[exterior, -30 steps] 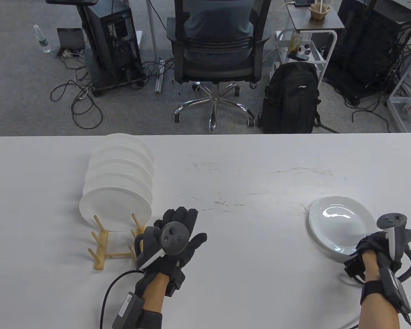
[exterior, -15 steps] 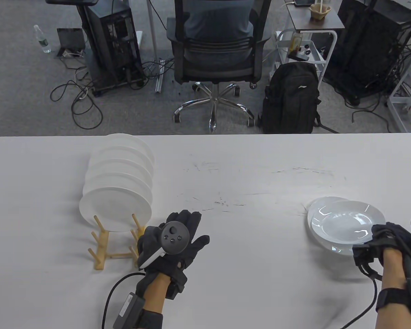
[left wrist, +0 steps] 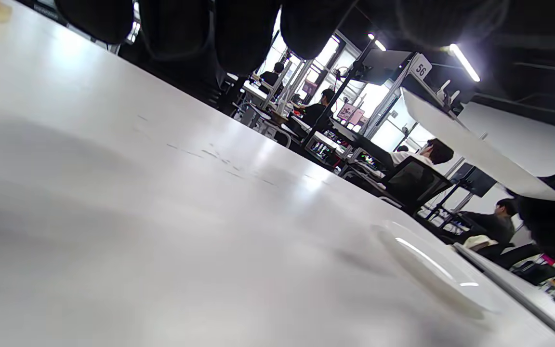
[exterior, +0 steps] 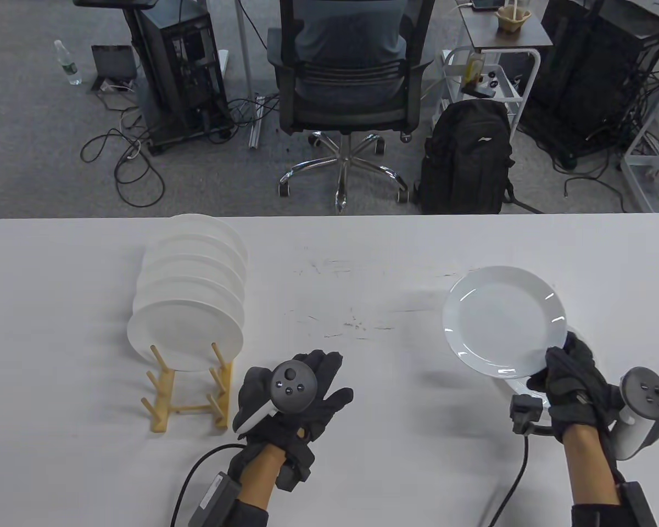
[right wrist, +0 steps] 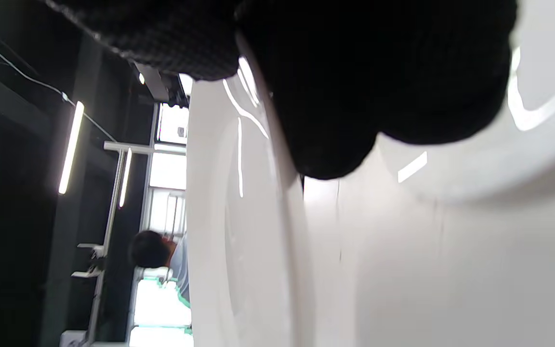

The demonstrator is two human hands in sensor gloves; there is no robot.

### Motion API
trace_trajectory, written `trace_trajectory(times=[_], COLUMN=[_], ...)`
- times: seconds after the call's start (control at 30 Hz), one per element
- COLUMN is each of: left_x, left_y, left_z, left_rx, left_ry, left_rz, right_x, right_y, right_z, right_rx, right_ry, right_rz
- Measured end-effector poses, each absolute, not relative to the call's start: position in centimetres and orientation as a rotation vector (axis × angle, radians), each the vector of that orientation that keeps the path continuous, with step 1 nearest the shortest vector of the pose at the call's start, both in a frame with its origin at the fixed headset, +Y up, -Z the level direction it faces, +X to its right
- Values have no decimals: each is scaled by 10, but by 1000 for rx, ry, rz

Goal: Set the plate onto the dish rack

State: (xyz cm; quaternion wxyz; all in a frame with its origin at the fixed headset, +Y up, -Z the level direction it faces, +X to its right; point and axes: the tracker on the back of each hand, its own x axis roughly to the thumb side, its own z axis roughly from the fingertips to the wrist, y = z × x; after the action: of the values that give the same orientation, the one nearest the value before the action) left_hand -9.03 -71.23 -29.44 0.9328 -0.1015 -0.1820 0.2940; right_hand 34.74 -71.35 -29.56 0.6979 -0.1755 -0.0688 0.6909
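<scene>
**Table view: right hand holds plate above the table, left hand flat beside the rack**

Table view shows the right hand gripping a white plate at its near rim, fingers closed over the edge; the plate is lifted clear of the table and tilted, its face turned up toward the camera; a second white plate lies on the table beneath it, mostly hidden; in the left wrist view the held plate appears edge-on above the lying plate; in the right wrist view the gloved fingers clamp the glossy rim.

The left hand holds nothing; its fingers are spread, palm down, low over the table, though contact cannot be confirmed; it sits just right of the wooden dish rack.

The dish rack stands at the table's left; its far slots carry a row of upright white plates; the near pegs are bare; the held plate is well apart from the rack, on the table's right side.

The table surface is white with faint scuff marks at centre; beyond its far edge stand an office chair and a black backpack on grey carpet.
</scene>
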Motion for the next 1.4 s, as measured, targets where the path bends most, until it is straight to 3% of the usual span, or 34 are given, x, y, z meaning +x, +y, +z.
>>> trace_trajectory(times=[0.1,0.23,0.33,0.4,0.47,0.5,0.6,0.7,0.83,1.0,1.17,1.4], left_x=[-82,-71,-72,-79,-93,-97,-116,-130,-145,-170,-201,-233], left_y=[-718,-725,-728,-731,-718,-709,-665,-629,-590,-554,-547,-577], left_z=[-295,-295,-296,-296,-292,-292,-286,-280,-281,-281,-285,-309], left_rx=[-283,-439,-482,-423,-217,-133,44,257,361,352,320,201], left_ry=[-402,-445,-393,-289,-107,-105,-189,-187,-296,-262,-157,-71], left_rz=[732,1239,1407,1450,1432,1434,1029,855,537,149,-14,-132], right_x=[321,278,260,255,252,252,259,268,278,290,293,292], right_y=[-723,-727,-724,-719,-711,-708,-700,-701,-708,-714,-715,-714], right_z=[-300,-304,-302,-299,-297,-297,-298,-302,-307,-312,-313,-312], right_rx=[-246,-28,54,91,157,158,150,118,51,-24,-44,-41], right_ry=[-31,71,94,84,61,42,-39,-16,53,137,143,169], right_rz=[1468,1450,1497,1541,1682,1746,2036,2258,2440,2471,2459,2453])
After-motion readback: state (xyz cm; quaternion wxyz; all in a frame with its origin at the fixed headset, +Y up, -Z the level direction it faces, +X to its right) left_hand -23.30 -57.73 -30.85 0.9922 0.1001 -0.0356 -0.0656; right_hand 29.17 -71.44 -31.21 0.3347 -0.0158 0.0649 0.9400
